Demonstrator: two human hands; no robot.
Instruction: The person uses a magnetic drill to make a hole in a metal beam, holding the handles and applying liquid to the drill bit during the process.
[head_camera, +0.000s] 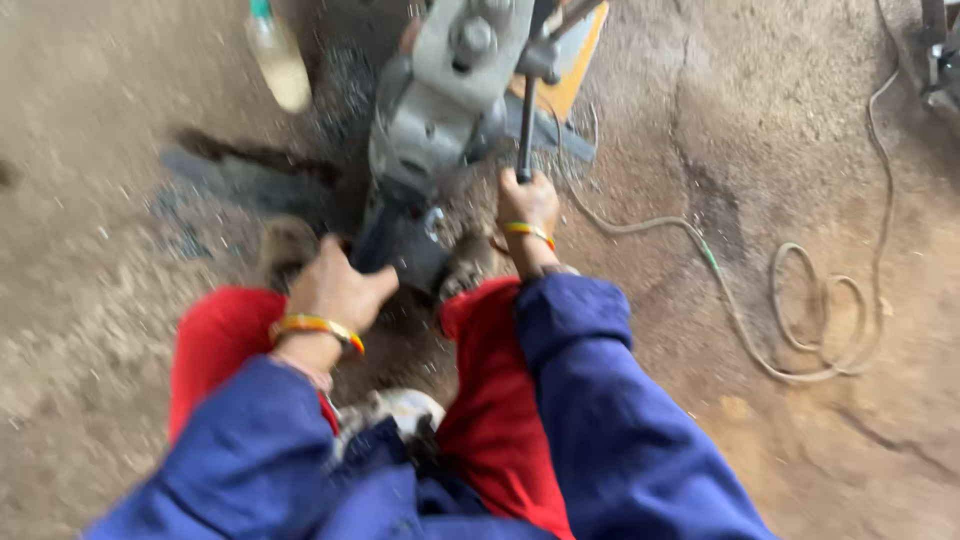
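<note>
A grey drilling machine (450, 90) stands on the dirt floor in front of me, above a dark metal piece (250, 175). My left hand (335, 290) grips the machine's dark lower body (400, 245). My right hand (527, 203) is closed around a thin black lever handle (527, 130) that rises beside the machine. Both wrists wear yellow bangles. My sleeves are blue and my knees, in red, are bent under my arms. The picture is blurred by motion.
A pale plastic bottle (278, 60) lies at the upper left. A grey cable (800, 300) runs from the machine and coils on the ground at right. An orange-yellow plate (578, 60) sits behind the machine. Metal shavings lie around its base.
</note>
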